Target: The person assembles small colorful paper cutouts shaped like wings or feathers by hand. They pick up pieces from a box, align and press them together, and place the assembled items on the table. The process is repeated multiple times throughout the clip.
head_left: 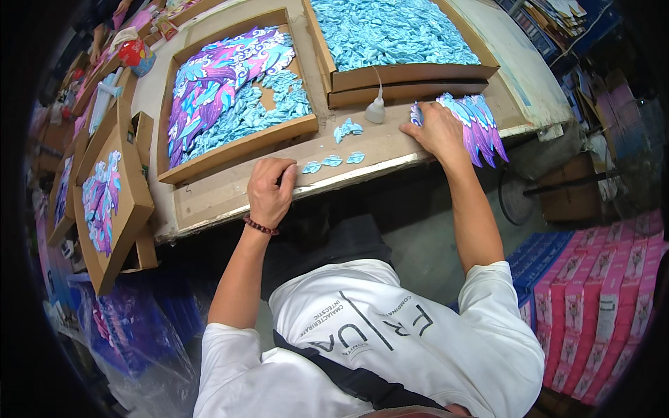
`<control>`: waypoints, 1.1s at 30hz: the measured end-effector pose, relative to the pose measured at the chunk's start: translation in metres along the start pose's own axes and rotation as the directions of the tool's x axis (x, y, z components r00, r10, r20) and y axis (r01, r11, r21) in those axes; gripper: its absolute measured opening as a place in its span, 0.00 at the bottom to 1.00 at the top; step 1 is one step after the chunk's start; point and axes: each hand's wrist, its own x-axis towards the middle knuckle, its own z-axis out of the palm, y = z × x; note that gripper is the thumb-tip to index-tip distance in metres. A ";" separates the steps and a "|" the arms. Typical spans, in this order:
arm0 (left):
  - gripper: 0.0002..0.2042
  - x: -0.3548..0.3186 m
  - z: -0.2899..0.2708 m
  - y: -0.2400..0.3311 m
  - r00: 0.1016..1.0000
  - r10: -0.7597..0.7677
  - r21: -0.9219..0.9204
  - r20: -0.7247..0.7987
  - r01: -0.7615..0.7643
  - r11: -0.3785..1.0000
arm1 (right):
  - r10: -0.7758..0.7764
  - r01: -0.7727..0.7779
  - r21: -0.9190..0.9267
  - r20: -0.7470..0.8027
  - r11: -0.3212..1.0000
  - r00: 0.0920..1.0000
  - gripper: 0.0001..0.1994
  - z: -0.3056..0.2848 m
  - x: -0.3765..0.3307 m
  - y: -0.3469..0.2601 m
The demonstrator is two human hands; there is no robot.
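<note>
My left hand (270, 189) rests at the table's front edge with its fingers curled in; whatever lies inside them, if anything, is hidden. To its right, a row of three small light-blue leaf-like pieces (332, 160) lies along the edge, with a larger blue piece (346, 129) behind it. My right hand (440, 130) lies over the left end of some purple-and-blue wing-shaped pieces (479, 125), thumb spread away from the bent fingers. The fingertips touch these pieces, whose pointed ends stick out past the table edge. How many are stacked there cannot be made out.
A cardboard tray (244, 143) of wing-shaped and small blue pieces stands at the back left. Another cardboard tray (411, 73), heaped with blue pieces, stands behind a grey-white bottle (375, 111). Tilted boxes (132, 177) lean at left; pink packages (599, 306) are stacked at lower right.
</note>
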 end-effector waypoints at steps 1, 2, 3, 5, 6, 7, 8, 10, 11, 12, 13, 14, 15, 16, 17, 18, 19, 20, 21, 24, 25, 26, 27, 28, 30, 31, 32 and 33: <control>0.03 0.000 -0.001 0.000 1.000 -0.013 -0.009 0.000 0.013 1.000 | 0.015 -0.016 0.012 0.006 1.000 1.000 0.19 0.002 0.003 0.000; 0.03 0.000 -0.002 0.000 1.000 -0.016 -0.016 0.000 0.016 1.000 | 0.029 -0.029 0.021 0.017 0.999 0.999 0.16 0.003 0.005 0.000; 0.03 0.001 -0.002 0.000 1.000 -0.022 -0.028 -0.001 0.022 0.999 | 0.034 -0.035 0.032 0.019 0.999 0.999 0.14 0.004 0.007 -0.001; 0.04 0.006 -0.005 0.000 0.997 -0.069 -0.070 0.043 0.072 0.995 | -0.018 0.019 0.022 -0.079 1.000 0.997 0.13 0.000 0.006 0.001; 0.05 0.009 -0.008 0.001 0.990 -0.108 -0.100 0.093 0.118 0.988 | -0.043 0.049 0.041 -0.138 0.998 0.989 0.13 -0.005 0.006 0.004; 0.05 0.013 -0.010 0.002 0.975 -0.161 -0.129 0.151 0.181 0.975 | -0.012 0.019 0.046 -0.154 0.999 0.988 0.13 -0.009 0.005 0.005; 0.07 0.017 -0.012 0.003 0.962 -0.176 -0.141 0.209 0.208 0.968 | -0.016 0.035 0.101 -0.181 0.994 0.983 0.14 -0.014 0.003 0.007; 0.07 0.028 -0.014 0.006 0.940 -0.124 -0.052 0.318 0.148 0.988 | -0.001 0.046 0.198 -0.223 0.979 0.975 0.15 -0.025 -0.002 0.009; 0.07 0.034 -0.015 0.007 0.925 -0.097 -0.012 0.368 0.109 0.994 | 0.026 0.037 0.309 -0.197 0.950 0.980 0.16 -0.029 -0.004 0.007; 0.08 0.040 -0.014 0.008 0.903 -0.084 0.017 0.421 0.085 0.996 | 0.011 0.078 0.412 -0.209 0.908 0.978 0.17 -0.034 -0.006 0.006; 0.08 0.046 -0.013 0.010 0.884 -0.086 0.041 0.460 0.076 0.996 | 0.033 0.074 0.509 -0.197 0.858 0.980 0.19 -0.038 -0.009 0.004; 0.08 0.051 -0.012 0.012 0.866 -0.085 0.064 0.493 0.061 0.996 | 0.025 0.065 0.653 -0.127 0.754 0.992 0.19 -0.041 -0.012 0.002; 0.08 0.055 -0.011 0.013 0.846 -0.085 0.091 0.527 0.044 0.995 | 0.004 0.058 0.726 -0.084 0.685 0.996 0.19 -0.044 -0.018 -0.001; 0.09 0.060 -0.009 0.014 0.814 -0.122 0.112 0.568 0.070 0.991 | 0.009 0.005 0.791 -0.013 0.612 1.000 0.18 -0.045 -0.024 -0.004; 0.09 0.064 -0.007 0.015 0.792 -0.136 0.135 0.596 0.068 0.988 | -0.031 -0.001 0.858 0.020 0.514 0.999 0.18 -0.044 -0.031 -0.008; 0.09 0.066 -0.006 0.016 0.769 -0.152 0.159 0.621 0.066 0.985 | 0.005 -0.074 0.917 0.078 0.392 0.997 0.16 -0.039 -0.036 -0.016; 0.09 0.068 -0.005 0.016 0.748 -0.166 0.180 0.643 0.063 0.982 | -0.019 -0.118 0.929 0.133 0.352 0.991 0.15 -0.037 -0.042 -0.019; 0.09 0.070 -0.005 0.017 0.734 -0.168 0.189 0.658 0.055 0.980 | -0.013 -0.172 0.938 0.184 0.301 0.983 0.15 -0.032 -0.046 -0.024; 0.09 0.070 -0.004 0.016 0.723 -0.168 0.194 0.671 0.048 0.980 | -0.024 -0.204 0.951 0.215 0.232 0.976 0.14 -0.026 -0.049 -0.029; 0.08 0.072 -0.003 0.013 0.707 -0.171 0.190 0.686 0.052 0.980 | -0.073 -0.260 0.958 0.269 0.118 0.960 0.13 -0.010 -0.059 -0.044; 0.08 0.072 -0.003 0.012 0.705 -0.176 0.188 0.687 0.062 0.980 | -0.056 -0.320 0.940 0.328 0.115 0.943 0.12 -0.005 -0.062 -0.049; 0.08 0.072 -0.003 0.010 0.705 -0.170 0.148 0.688 0.093 0.985 | -0.071 -0.346 0.936 0.350 0.066 0.934 0.12 0.000 -0.065 -0.055; 0.08 0.071 -0.003 0.009 0.705 -0.168 0.110 0.689 0.127 0.986 | -0.102 -0.371 0.927 0.375 0.051 0.922 0.12 0.002 -0.067 -0.058; 0.08 0.071 -0.003 0.007 0.709 -0.158 0.074 0.687 0.148 0.986 | -0.112 -0.382 0.923 0.385 0.048 0.916 0.12 0.005 -0.069 -0.064; 0.09 0.067 -0.006 0.006 0.653 -0.289 -0.069 0.700 0.465 0.882 | -0.143 -0.408 0.912 0.411 0.049 0.901 0.11 0.010 -0.071 -0.074; 0.09 0.065 -0.007 0.005 0.613 -0.344 -0.136 0.711 0.600 0.788 | -0.164 -0.423 0.904 0.426 0.054 0.890 0.10 0.012 -0.072 -0.079; 0.08 0.064 -0.009 0.005 0.586 -0.362 -0.180 0.725 0.668 0.722 | -0.171 -0.426 0.903 0.429 0.052 0.887 0.10 0.013 -0.072 -0.084; 0.08 0.062 -0.010 0.004 0.570 -0.384 -0.202 0.726 0.711 0.674 | -0.180 -0.429 0.902 0.431 0.052 0.884 0.11 0.015 -0.072 -0.090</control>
